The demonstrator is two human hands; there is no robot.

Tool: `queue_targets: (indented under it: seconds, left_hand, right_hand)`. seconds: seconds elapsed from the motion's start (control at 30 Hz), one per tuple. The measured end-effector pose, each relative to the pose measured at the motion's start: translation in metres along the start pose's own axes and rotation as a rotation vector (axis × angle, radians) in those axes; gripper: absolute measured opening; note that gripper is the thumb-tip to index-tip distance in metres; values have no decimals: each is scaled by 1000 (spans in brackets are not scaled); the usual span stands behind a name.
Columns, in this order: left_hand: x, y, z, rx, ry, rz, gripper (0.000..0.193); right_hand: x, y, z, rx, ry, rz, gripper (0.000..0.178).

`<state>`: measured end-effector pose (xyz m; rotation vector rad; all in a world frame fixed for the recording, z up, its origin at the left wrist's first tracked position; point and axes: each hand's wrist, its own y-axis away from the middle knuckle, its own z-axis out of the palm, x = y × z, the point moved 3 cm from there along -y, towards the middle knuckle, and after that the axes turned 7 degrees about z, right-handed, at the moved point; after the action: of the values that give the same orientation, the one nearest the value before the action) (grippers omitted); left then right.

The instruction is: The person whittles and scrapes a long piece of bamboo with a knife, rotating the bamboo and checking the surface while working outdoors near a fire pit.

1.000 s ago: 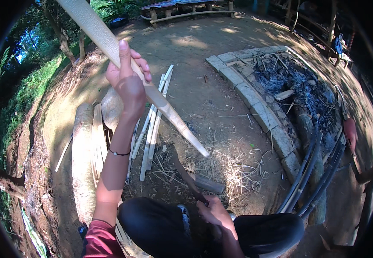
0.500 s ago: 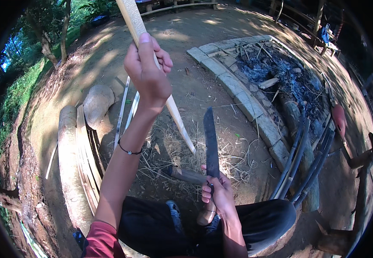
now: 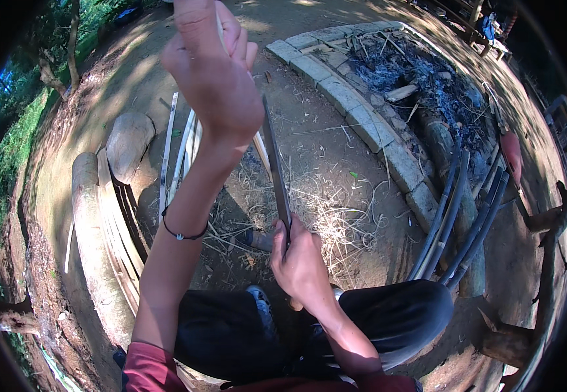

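Your left grip (image 3: 215, 78) is closed around a pale wooden strip (image 3: 262, 153), which your hand and wrist mostly hide; only a sliver shows between the fingers and a short length below, beside the blade. Your right grip (image 3: 301, 261) is wrapped round the handle of a long dark knife (image 3: 274, 157), its blade pointing up and away from you, right beside the strip; whether the two touch, you cannot tell from here. The step in hand looks like blade work on that strip, and the next move calls for a steady left hold, a controlled angle and the edge kept off your left wrist. Below, curled shavings (image 3: 345, 222) litter the bare ground (image 3: 296, 111) in front of your dark trousers (image 3: 388, 313). To your left, more split strips (image 3: 117, 228) lie alongside a thick log (image 3: 91, 222). To your right, a curved block edging (image 3: 362, 121) borders an ash bed (image 3: 394, 72), with dark poles (image 3: 456, 196) lying nearer you; greenery (image 3: 19, 150) fills the far left.
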<state>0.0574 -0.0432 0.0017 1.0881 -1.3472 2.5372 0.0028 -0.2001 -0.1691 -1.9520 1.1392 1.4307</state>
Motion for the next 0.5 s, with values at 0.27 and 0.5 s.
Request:
queue_targets:
  seconds: [0.27, 0.5]
  left_hand:
    - [-6, 5, -14, 38, -282, 271, 58]
    - [-1, 6, -1, -52, -221, 107, 56]
  right_hand:
    - [-9, -12, -6, -86, -131, 115, 29]
    - [16, -18, 9, -19, -192, 38, 25]
